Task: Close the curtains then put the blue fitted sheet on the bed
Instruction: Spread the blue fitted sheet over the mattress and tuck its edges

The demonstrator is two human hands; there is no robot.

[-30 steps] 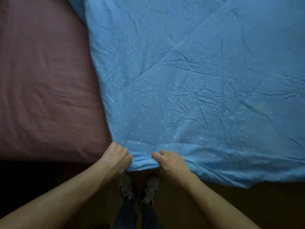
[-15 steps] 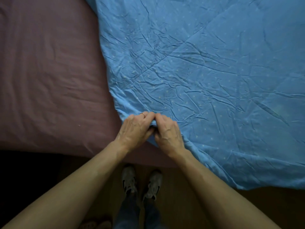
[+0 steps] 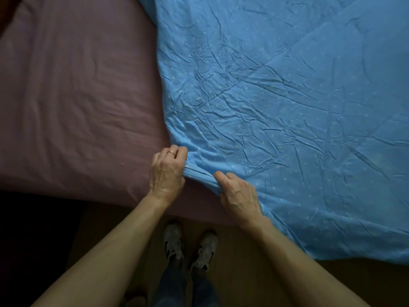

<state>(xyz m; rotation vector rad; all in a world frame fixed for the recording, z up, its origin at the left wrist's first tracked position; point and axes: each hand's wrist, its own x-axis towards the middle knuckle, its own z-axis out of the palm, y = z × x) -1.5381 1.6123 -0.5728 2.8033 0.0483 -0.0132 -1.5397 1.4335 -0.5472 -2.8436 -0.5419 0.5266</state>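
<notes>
Both bare forearms reach forward from the lower corners and come nearer to each other toward the hands. The left hand (image 3: pixel 167 171) is closed in a fist with knuckles up, a ring on one finger, pinching the sheet (image 3: pixel 287 120). The right hand (image 3: pixel 239 193) is just beside it, fingers curled and gripping the same cloth edge.

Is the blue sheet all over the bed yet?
No. The blue sheet covers only the right side; the purple bed shows on the left.

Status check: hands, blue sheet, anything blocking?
Left hand and right hand both pinching the blue fitted sheet edge. Left half of the mauve bed uncovered. Nothing blocking.
</notes>
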